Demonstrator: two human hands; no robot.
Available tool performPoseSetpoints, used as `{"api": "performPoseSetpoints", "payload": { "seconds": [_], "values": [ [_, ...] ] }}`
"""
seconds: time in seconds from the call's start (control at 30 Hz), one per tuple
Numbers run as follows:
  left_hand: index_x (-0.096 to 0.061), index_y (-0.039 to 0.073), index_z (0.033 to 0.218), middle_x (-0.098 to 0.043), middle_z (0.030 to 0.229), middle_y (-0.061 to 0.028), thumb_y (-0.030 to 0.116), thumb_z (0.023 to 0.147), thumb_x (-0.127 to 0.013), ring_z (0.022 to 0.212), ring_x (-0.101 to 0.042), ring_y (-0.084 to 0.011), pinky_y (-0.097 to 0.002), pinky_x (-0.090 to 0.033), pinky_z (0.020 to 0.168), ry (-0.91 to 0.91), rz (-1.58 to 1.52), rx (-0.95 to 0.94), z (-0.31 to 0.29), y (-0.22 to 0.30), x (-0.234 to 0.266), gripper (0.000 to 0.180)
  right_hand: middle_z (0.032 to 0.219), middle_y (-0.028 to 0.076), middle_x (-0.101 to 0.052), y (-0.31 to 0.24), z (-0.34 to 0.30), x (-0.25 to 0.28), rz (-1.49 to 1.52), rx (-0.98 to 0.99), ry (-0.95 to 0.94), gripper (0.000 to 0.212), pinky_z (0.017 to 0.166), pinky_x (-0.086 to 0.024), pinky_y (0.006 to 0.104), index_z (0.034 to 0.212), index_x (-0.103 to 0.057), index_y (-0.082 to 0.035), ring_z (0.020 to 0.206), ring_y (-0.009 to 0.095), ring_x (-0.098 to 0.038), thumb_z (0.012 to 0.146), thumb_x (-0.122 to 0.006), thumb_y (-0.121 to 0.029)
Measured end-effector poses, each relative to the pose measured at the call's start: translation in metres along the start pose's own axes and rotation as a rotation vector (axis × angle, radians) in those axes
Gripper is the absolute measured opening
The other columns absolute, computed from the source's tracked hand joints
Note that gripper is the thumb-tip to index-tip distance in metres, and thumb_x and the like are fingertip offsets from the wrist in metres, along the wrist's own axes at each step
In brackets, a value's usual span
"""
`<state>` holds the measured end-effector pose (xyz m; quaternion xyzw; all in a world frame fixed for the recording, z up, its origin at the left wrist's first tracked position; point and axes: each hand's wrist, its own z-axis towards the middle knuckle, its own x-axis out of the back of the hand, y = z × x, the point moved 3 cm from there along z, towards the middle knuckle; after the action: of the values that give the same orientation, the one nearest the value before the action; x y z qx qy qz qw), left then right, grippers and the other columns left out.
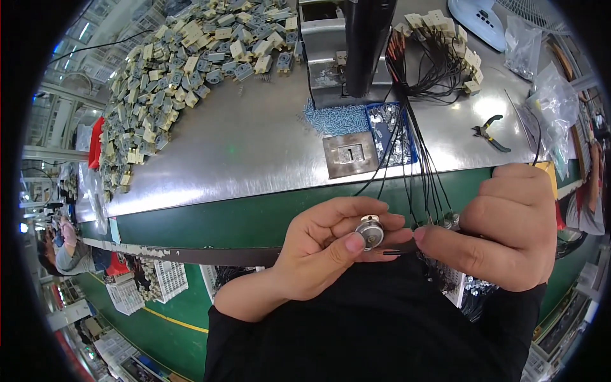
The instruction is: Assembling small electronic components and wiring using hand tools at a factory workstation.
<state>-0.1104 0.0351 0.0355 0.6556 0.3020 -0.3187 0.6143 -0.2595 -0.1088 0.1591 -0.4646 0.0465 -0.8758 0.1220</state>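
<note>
One right hand [509, 223] beside one left hand [321, 249] with one metal part [370, 234]

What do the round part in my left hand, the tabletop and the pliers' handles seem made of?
Round part: probably metal, smooth, given its silvery shine. Tabletop: likely sheet metal, satin, from its grey sheen and blurred reflections. Pliers' handles: plastic or rubber, perhaps, from the black and yellow colouring; finish unclear.

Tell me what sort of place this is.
Most likely a factory assembly workshop: a large heap of small cream-and-grey parts lies on the metal worktop, along with a bundle of black wires and pliers.
</note>
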Motion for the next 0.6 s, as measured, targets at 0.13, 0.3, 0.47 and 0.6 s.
{"api": "performPoseSetpoints", "payload": {
  "seconds": [0.13, 0.3, 0.47, 0.6],
  "values": [
    [-0.042, -0.006, 0.149, -0.057, 0.144, -0.0282, 0.013, 0.108, -0.055, 0.132, -0.061, -0.0349, -0.0528, -0.053, 0.109, -0.02, -0.047, 0.031, 0.002, 0.003, -0.007, 0.047, 0.059, -0.006, -0.044, -0.002, 0.005, 0.008, -0.032, 0.04, -0.033, 0.033, 0.044, -0.023, 0.0285, 0.089, -0.078, -0.013, 0.047, 0.01, -0.044, 0.057, -0.081, -0.02],
    [-0.04, -0.006, 0.15, -0.055, 0.147, -0.0253, 0.013, 0.107, -0.056, 0.133, -0.06, -0.0338, -0.0503, -0.055, 0.107, -0.031, -0.074, 0.027, 0.001, 0.003, -0.009, 0.05, 0.06, -0.006, -0.047, 0.0, 0.007, 0.008, -0.036, 0.06, -0.047, 0.034, 0.044, -0.023, 0.0285, 0.088, -0.078, -0.013, 0.047, 0.01, -0.046, 0.056, -0.081, -0.023],
    [-0.043, -0.001, 0.152, -0.059, 0.143, -0.0224, 0.014, 0.108, -0.057, 0.133, -0.06, -0.0349, -0.0465, -0.053, 0.109, -0.122, -0.104, 0.068, 0.0, 0.005, -0.004, 0.048, 0.06, -0.004, -0.05, 0.002, 0.012, 0.015, -0.046, 0.068, -0.144, 0.029, 0.044, -0.029, 0.0291, 0.086, -0.077, -0.012, 0.048, 0.012, -0.048, 0.059, -0.08, -0.022],
    [-0.053, -0.004, 0.141, -0.069, 0.125, -0.0218, 0.01, 0.1, -0.071, 0.11, -0.073, -0.0302, -0.0379, -0.061, 0.091, -0.376, -0.12, -0.057, 0.009, 0.002, 0.007, 0.047, 0.062, -0.002, -0.053, 0.01, 0.011, 0.009, 0.082, 0.025, -0.11, 0.02, 0.044, -0.034, 0.0309, 0.086, -0.074, -0.009, 0.048, 0.016, -0.052, 0.07, -0.082, -0.019]
  ]
}}
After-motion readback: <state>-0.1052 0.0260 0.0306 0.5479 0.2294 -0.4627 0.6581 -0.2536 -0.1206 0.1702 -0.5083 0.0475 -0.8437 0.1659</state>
